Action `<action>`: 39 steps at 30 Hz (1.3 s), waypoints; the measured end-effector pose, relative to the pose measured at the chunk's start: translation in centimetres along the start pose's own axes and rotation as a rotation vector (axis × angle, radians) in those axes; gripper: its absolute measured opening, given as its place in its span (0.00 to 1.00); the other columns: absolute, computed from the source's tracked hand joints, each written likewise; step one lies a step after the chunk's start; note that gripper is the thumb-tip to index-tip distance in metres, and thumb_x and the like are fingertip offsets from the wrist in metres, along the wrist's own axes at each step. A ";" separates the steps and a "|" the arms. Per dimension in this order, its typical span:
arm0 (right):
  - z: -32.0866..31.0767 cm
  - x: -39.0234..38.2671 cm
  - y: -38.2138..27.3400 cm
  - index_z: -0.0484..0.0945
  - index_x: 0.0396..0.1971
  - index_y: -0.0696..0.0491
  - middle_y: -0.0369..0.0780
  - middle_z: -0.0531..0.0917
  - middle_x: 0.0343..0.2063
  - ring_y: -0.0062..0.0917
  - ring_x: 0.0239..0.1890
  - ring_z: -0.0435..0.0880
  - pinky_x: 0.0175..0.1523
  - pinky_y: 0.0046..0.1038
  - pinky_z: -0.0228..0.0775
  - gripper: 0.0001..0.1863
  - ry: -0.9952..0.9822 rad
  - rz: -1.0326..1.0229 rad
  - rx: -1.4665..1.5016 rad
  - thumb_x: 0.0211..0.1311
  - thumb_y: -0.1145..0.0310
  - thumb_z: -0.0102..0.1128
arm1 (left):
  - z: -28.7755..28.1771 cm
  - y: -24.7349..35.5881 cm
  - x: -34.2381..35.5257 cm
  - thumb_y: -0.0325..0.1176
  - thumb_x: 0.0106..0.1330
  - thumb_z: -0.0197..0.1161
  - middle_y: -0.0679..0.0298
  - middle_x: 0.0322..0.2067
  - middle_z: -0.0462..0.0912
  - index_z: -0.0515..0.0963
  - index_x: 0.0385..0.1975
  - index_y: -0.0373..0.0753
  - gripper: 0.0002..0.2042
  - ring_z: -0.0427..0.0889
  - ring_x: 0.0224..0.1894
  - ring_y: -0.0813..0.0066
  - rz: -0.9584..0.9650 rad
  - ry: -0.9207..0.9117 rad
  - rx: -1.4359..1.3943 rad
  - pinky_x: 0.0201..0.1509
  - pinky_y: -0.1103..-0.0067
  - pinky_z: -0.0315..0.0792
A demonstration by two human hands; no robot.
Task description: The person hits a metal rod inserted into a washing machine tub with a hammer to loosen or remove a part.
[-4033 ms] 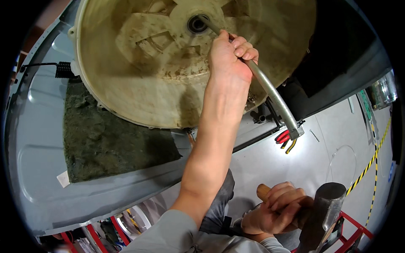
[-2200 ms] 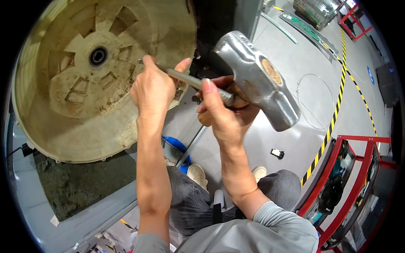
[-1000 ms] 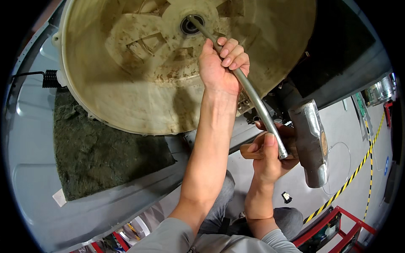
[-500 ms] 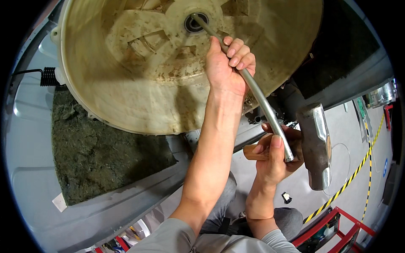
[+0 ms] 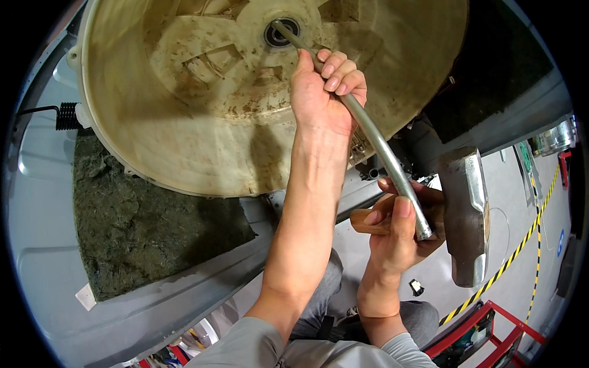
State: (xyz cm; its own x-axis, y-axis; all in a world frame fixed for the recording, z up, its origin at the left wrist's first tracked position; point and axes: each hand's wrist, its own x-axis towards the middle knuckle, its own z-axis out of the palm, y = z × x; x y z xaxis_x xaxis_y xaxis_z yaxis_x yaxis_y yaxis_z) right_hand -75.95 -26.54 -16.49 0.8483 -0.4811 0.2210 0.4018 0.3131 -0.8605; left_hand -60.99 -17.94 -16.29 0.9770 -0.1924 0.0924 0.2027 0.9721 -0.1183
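Observation:
My left hand (image 5: 328, 92) is closed round a long metal rod (image 5: 385, 153), its far tip at the dark ringed bearing (image 5: 288, 38) in the centre of a large, stained cream plastic tub (image 5: 159, 135). My right hand (image 5: 399, 233) grips the short wooden handle (image 5: 365, 222) of a heavy steel hammer (image 5: 464, 214). That hand's thumb lies beside the rod's lower end, with the hammer head just to the right of it.
The tub sits in a grey metal cabinet (image 5: 46, 257) with a dark fibrous pad (image 5: 141, 233) and a black spring (image 5: 67, 115). Right are striped floor tape (image 5: 515, 248), a metal drum (image 5: 549, 138) and a red frame (image 5: 500, 313). A small object (image 5: 416, 287) lies on the floor.
Since four seconds ago my right hand and hammer have risen to the rod's lower end; my view swung and returned. In the last second, the hammer head has shifted slightly right.

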 end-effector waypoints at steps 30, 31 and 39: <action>-7.0 -3.2 -4.0 0.60 0.39 0.68 0.49 0.72 0.26 0.19 0.12 0.66 0.10 0.19 0.64 0.24 0.156 -0.250 -0.159 0.55 0.62 0.52 | 0.3 -0.7 1.8 0.50 0.64 0.28 0.72 0.09 0.56 0.57 0.17 0.41 0.21 0.52 0.08 0.84 0.080 0.127 0.064 0.10 0.88 0.51; -7.4 -3.7 -4.6 0.59 0.40 0.68 0.47 0.72 0.21 0.19 0.11 0.67 0.10 0.18 0.63 0.24 0.109 -0.234 -0.226 0.56 0.62 0.50 | 0.4 -0.7 1.8 0.50 0.64 0.28 0.72 0.09 0.56 0.57 0.17 0.41 0.22 0.52 0.08 0.84 0.087 0.132 0.080 0.10 0.88 0.51; -7.0 -6.1 -7.3 0.64 0.32 0.58 0.35 0.63 0.13 0.16 0.07 0.60 0.13 0.15 0.53 0.23 0.334 -0.519 -0.103 0.60 0.50 0.35 | 0.7 0.0 1.8 0.51 0.64 0.29 0.71 0.09 0.56 0.57 0.16 0.40 0.22 0.52 0.08 0.83 0.052 0.167 0.055 0.10 0.88 0.51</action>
State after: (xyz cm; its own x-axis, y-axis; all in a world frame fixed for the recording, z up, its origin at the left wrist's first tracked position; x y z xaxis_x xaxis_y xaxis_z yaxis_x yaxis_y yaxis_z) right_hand -86.50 -31.65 -14.76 0.3910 -0.7848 0.4808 0.6833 -0.1024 -0.7229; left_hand -59.25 -18.23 -15.46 0.9845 -0.1572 -0.0781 0.1524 0.9863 -0.0636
